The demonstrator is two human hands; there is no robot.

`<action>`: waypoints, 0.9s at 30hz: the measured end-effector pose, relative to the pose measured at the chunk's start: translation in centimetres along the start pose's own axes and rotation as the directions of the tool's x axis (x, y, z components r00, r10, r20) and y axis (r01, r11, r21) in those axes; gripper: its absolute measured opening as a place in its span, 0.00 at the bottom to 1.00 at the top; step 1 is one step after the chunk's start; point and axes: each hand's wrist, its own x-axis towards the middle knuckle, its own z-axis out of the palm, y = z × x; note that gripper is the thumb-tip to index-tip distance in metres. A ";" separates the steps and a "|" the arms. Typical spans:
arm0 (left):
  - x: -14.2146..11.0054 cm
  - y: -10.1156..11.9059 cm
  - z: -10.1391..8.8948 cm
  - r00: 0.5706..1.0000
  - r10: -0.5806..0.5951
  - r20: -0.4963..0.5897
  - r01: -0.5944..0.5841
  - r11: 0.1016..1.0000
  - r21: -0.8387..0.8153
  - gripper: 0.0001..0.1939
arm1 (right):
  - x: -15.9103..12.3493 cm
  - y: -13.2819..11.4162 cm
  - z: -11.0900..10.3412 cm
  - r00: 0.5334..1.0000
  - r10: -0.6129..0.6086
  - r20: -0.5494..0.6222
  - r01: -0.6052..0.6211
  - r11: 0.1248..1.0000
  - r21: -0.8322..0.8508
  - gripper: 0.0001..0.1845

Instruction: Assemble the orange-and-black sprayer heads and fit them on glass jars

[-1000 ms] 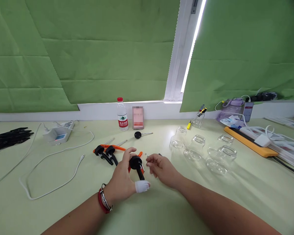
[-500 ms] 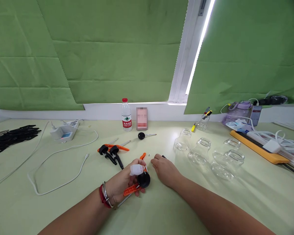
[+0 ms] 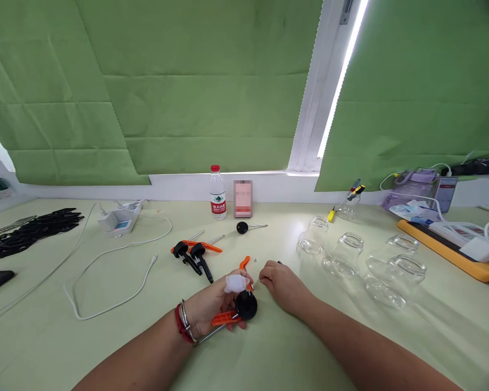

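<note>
My left hand (image 3: 215,307) is closed around an assembly of a round black cap (image 3: 246,306), an orange handle (image 3: 225,318) and a metal rod (image 3: 212,334). One of its fingers wears a white wrap (image 3: 236,283). On the table to the right, my right hand (image 3: 286,287) rests with its fingers curled together; their tips are hidden. A small black end (image 3: 279,263) peeks out behind it, and I cannot tell what it belongs to. Between the hands lies a tiny metal piece (image 3: 256,260). Two similar black-and-orange assemblies (image 3: 196,252) lie beyond my left hand.
Several clear glass jars (image 3: 342,255) stand on the right, near an orange-edged case (image 3: 444,252). A water bottle (image 3: 218,195) and a phone (image 3: 243,199) stand at the back, with a black cap on a rod (image 3: 243,227) before them. Left are a white cable (image 3: 118,315) and black parts (image 3: 36,231).
The whole view has shifted slightly, so things appear farther right. Both hands keep nearly the same pose, and the left still holds the assembly.
</note>
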 end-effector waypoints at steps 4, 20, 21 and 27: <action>0.0 0.0 0.0 1.000 0.000 0.010 0.000 1.000 -0.003 0.18 | -0.1 0.2 -0.1 0.999 0.039 0.037 -0.038 0.999 -0.030 0.07; 3.8 1.3 -0.4 0.968 -0.195 0.158 0.180 0.978 0.107 0.26 | -1.1 -1.5 -3.9 0.988 0.009 0.154 -0.136 0.513 0.848 0.11; 3.7 1.3 -0.3 0.968 -0.183 0.171 0.166 0.980 0.111 0.26 | -1.2 -1.6 -4.0 0.986 -0.010 0.169 -0.143 0.485 0.863 0.12; 2.6 1.2 0.2 0.983 -0.108 0.148 0.088 0.987 0.136 0.21 | -1.8 -2.0 -4.3 0.971 -0.025 0.238 -0.198 0.475 0.858 0.12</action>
